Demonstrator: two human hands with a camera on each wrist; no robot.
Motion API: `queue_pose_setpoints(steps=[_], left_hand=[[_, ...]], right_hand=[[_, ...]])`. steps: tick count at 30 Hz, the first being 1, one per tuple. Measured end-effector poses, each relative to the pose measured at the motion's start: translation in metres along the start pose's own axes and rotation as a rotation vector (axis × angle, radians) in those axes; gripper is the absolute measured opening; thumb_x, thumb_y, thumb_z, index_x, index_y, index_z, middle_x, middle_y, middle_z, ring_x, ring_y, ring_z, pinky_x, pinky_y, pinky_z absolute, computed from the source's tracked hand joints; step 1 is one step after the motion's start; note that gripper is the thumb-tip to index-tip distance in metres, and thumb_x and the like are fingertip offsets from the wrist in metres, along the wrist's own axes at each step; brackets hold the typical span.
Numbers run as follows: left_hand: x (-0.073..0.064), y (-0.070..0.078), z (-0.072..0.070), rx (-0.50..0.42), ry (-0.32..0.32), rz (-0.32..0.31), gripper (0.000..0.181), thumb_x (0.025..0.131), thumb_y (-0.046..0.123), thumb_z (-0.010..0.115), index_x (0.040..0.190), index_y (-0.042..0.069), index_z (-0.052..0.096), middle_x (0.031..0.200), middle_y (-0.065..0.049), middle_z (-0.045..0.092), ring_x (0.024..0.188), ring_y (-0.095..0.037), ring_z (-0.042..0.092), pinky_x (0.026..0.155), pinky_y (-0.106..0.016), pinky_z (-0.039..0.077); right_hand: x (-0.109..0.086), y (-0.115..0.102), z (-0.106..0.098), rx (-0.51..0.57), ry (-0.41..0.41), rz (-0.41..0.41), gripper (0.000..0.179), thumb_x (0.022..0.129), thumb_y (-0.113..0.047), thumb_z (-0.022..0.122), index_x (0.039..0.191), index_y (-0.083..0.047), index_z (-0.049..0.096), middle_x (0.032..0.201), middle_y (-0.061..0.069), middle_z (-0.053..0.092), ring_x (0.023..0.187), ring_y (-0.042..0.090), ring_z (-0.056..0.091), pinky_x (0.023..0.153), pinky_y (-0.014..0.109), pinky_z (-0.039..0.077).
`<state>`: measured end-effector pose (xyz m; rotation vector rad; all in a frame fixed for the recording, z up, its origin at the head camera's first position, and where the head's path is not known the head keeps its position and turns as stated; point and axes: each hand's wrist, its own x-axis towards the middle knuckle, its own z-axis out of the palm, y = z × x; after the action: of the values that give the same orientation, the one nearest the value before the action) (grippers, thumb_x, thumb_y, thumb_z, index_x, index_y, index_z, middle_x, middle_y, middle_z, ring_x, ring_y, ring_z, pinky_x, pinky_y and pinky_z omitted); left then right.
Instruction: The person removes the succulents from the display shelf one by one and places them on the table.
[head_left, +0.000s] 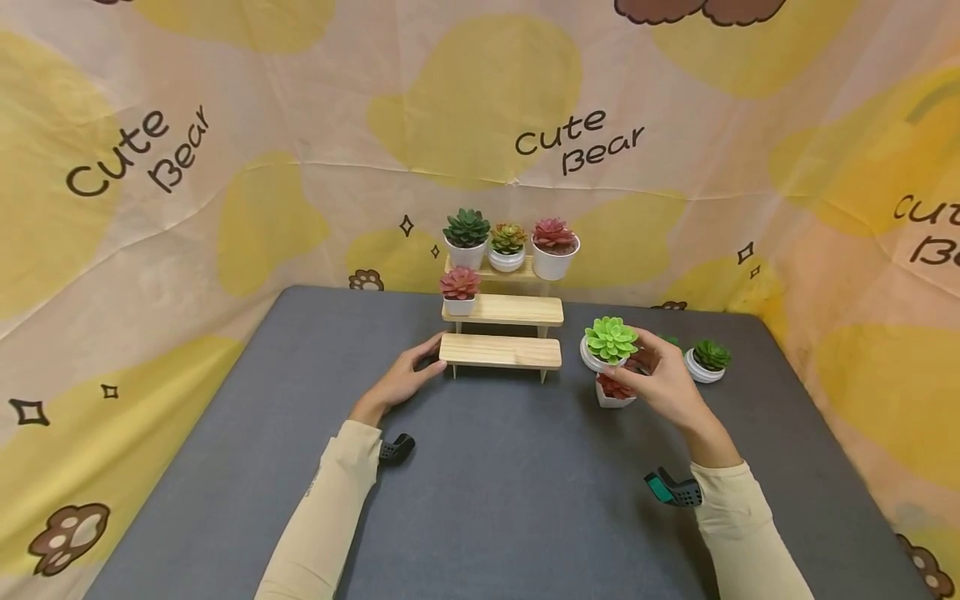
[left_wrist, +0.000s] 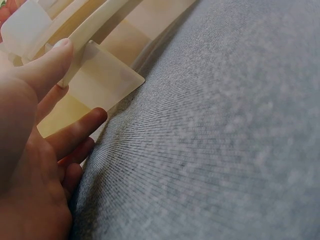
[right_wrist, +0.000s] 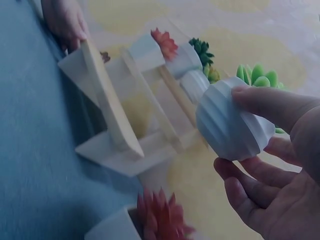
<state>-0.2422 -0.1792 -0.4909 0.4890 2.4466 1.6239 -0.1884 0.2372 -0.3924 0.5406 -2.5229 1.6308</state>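
Observation:
My right hand (head_left: 667,387) holds a bright green potted succulent (head_left: 611,340) above the table, thumb and fingers round its white ridged pot (right_wrist: 232,120). Just below it stands a red succulent in a white pot (head_left: 613,393), partly covered by the hand. At the left end of the lowest step of a wooden three-step stand (head_left: 501,351), my left hand (head_left: 401,379) grips the edge. In the left wrist view the thumb (left_wrist: 52,62) lies on the plank and a finger reaches behind the clear side support (left_wrist: 107,75).
On the top step are a dark green succulent (head_left: 467,237), a yellow-red one (head_left: 507,247) and a pink one (head_left: 553,247). A pink-red succulent (head_left: 460,290) sits at the left of the middle step. Another green succulent (head_left: 707,361) stands on the grey table (head_left: 480,500) at right.

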Motion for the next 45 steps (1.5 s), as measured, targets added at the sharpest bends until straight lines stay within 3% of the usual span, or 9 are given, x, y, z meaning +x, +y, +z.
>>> queue_pose_setpoints(steps=[6,20,25,29,45], left_hand=[[0.0,0.0,0.0,-0.011,0.001,0.003,0.063,0.104,0.02,0.059,0.16,0.01,0.031,0.158,-0.019,0.044,0.149,-0.038,0.037,0.124,-0.057,0.022],[-0.001,-0.001,0.001,0.005,-0.002,0.007,0.064,0.103,0.021,0.059,0.16,0.009,0.031,0.158,-0.02,0.044,0.149,-0.038,0.037,0.124,-0.057,0.023],[-0.001,-0.001,0.0,-0.022,0.002,0.006,0.064,0.103,0.02,0.06,0.16,0.009,0.032,0.158,-0.019,0.043,0.15,-0.037,0.035,0.124,-0.057,0.021],[0.001,-0.003,-0.001,-0.031,0.001,0.009,0.063,0.103,0.02,0.06,0.159,0.01,0.032,0.158,-0.019,0.043,0.15,-0.038,0.034,0.124,-0.058,0.02],[0.0,-0.002,-0.001,-0.028,-0.003,0.004,0.065,0.103,0.018,0.059,0.16,0.01,0.03,0.159,-0.021,0.041,0.151,-0.04,0.032,0.123,-0.06,0.021]], right_hand=[[-0.012,0.009,-0.014,-0.018,0.0,-0.001,0.058,0.091,-0.002,0.073,0.145,0.002,0.05,0.12,-0.025,0.061,0.102,-0.007,0.064,0.082,0.014,0.054],[-0.027,0.023,-0.042,-0.099,0.036,0.022,0.06,0.09,-0.002,0.074,0.144,0.006,0.049,0.119,-0.03,0.059,0.102,-0.013,0.063,0.083,0.009,0.052],[-0.029,0.029,-0.053,-0.068,0.051,-0.008,0.057,0.089,0.004,0.072,0.141,0.008,0.049,0.119,-0.028,0.06,0.103,-0.013,0.064,0.083,0.009,0.053],[-0.031,0.033,-0.062,-0.019,0.048,-0.004,0.053,0.089,0.007,0.071,0.138,0.002,0.052,0.118,-0.026,0.062,0.103,-0.012,0.065,0.082,0.009,0.053],[-0.039,0.053,-0.086,0.13,-0.028,0.012,0.051,0.09,0.014,0.065,0.134,-0.01,0.056,0.115,-0.019,0.068,0.098,-0.006,0.068,0.079,0.011,0.055]])
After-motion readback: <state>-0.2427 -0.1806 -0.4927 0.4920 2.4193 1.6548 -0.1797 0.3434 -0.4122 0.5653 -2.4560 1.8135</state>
